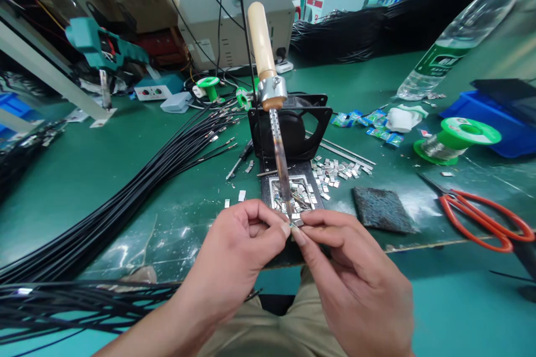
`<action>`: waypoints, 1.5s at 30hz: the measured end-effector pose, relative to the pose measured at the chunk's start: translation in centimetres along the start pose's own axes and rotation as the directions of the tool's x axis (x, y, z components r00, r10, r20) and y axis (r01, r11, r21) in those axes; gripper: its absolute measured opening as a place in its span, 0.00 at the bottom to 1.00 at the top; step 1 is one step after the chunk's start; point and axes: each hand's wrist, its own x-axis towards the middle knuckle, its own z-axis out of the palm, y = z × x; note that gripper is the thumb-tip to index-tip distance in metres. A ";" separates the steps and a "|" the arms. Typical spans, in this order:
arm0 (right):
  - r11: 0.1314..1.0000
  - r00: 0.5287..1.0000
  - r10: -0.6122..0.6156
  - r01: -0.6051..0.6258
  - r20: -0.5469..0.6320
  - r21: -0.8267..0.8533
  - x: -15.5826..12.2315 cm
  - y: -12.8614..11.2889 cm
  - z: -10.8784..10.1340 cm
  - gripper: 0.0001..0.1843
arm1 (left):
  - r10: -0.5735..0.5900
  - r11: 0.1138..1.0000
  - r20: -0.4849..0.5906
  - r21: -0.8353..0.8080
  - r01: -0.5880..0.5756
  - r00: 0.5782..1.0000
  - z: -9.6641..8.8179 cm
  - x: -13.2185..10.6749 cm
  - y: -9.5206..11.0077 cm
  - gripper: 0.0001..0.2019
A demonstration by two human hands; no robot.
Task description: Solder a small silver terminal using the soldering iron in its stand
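My left hand (pixel 245 237) and my right hand (pixel 345 254) meet at the table's front edge, fingertips pinched close together. What lies between them is tiny and mostly covered by the fingers, so I cannot make out its kind. Right above the fingertips is the tip of a soldering iron (pixel 280 150), mounted point-down with its wooden handle up. Behind the hands a shallow tray (pixel 272 192) holds small metal connector pieces. More loose metal connectors (pixel 335 172) lie on the table to its right.
A black fan (pixel 288 131) stands behind the iron. Bundled black cables (pixel 138 189) cover the left side. On the right are a dark sponge pad (pixel 382 209), red-handled scissors (pixel 473 215), a green solder spool (pixel 444 148), a blue bin (pixel 494 117) and a water bottle (pixel 448 58).
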 end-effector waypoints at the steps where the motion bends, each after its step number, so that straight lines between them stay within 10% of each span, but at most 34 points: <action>1: 1.000 1.000 0.002 -0.002 -0.003 0.000 0.0 0.0 0.0 0.07 | 0.001 1.000 0.000 0.002 -0.001 1.000 0.0 0.0 0.0 0.10; 45: 0.982 0.990 0.136 -0.138 0.022 0.127 -0.4 -0.4 -0.4 0.06 | -0.062 0.997 -0.007 0.036 0.062 0.998 -0.3 -0.6 0.0 0.09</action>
